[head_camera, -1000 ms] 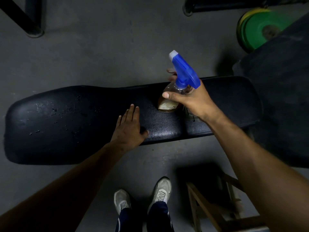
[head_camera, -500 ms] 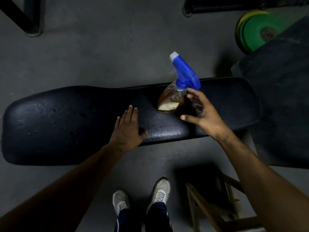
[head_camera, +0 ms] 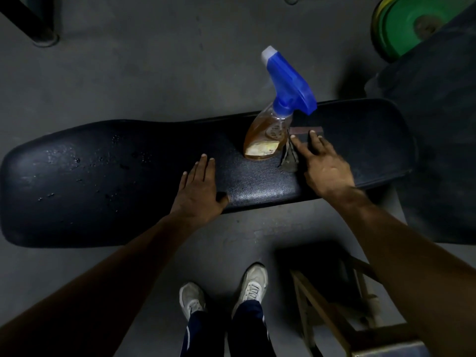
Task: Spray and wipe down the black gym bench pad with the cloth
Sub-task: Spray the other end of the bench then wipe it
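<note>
Head view, spraying: looks done; droplets bead on the left of the black bench pad (head_camera: 128, 181), spray bottle (head_camera: 275, 119) standing on it.
Left hand (head_camera: 198, 194): flat, fingers straight, holding nothing.
Right hand (head_camera: 324, 166): fingers spread on the cloth (head_camera: 289, 158) beside the bottle, not yet clasping.
Left to do: wiping.

We see the black gym bench pad (head_camera: 128, 181) lying lengthwise under both hands, wet droplets beaded on it left of our left hand (head_camera: 199, 193). The spray bottle (head_camera: 277, 117), blue-triggered with amber liquid, stands upright just left of our right hand (head_camera: 323, 167), whose fingers rest on the dark cloth (head_camera: 289, 161).
</note>
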`<action>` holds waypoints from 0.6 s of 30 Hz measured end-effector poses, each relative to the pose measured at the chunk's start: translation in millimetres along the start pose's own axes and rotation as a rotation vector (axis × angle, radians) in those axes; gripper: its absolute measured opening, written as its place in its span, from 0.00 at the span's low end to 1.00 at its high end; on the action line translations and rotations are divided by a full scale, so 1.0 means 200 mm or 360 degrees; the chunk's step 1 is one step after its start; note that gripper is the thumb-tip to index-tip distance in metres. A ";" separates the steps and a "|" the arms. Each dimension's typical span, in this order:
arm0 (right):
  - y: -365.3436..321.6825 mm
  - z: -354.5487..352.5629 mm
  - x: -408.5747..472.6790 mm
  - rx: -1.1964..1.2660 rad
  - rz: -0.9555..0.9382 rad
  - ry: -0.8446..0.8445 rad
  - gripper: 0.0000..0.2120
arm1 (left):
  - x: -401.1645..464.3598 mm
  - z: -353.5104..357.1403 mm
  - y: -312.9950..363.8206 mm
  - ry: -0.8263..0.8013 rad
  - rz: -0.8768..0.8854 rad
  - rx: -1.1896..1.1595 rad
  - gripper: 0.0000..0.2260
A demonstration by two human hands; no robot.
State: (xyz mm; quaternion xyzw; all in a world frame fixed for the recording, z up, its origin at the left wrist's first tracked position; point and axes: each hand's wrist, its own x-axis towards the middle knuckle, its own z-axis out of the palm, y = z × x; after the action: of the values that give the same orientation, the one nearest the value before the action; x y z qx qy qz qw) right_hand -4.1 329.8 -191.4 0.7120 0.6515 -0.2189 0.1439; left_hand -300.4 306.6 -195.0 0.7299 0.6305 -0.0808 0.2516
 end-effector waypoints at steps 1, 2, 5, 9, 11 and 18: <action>0.00 0.00 -0.01 -0.0051 0.0010 0.0024 0.42 | 0.00 0.01 -0.01 0.0001 -0.0006 -0.0004 0.45; 0.00 0.00 -0.01 -0.0072 0.0019 0.0046 0.39 | -0.01 0.01 -0.02 0.0003 -0.0014 -0.0012 0.45; -0.04 0.02 -0.11 -0.0043 0.0058 0.0149 0.32 | -0.03 0.02 -0.04 0.0002 -0.0036 -0.0042 0.45; -0.17 0.04 -0.34 -0.0013 0.0072 0.0322 0.23 | -0.09 0.01 -0.08 0.0007 -0.0050 -0.0084 0.44; -0.25 0.05 -0.44 0.0082 0.0045 0.0328 0.22 | -0.11 0.00 -0.12 0.0020 -0.0057 -0.0100 0.43; -0.61 0.08 -0.56 0.0688 -0.0154 0.0229 0.13 | -0.21 -0.04 -0.31 0.0020 -0.0110 -0.0141 0.42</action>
State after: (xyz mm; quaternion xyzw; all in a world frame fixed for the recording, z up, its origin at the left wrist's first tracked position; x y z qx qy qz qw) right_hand -132.7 238.0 -138.7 0.7081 0.6313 -0.3085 -0.0694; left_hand -369.6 278.2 -186.9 0.6963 0.6598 -0.0569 0.2766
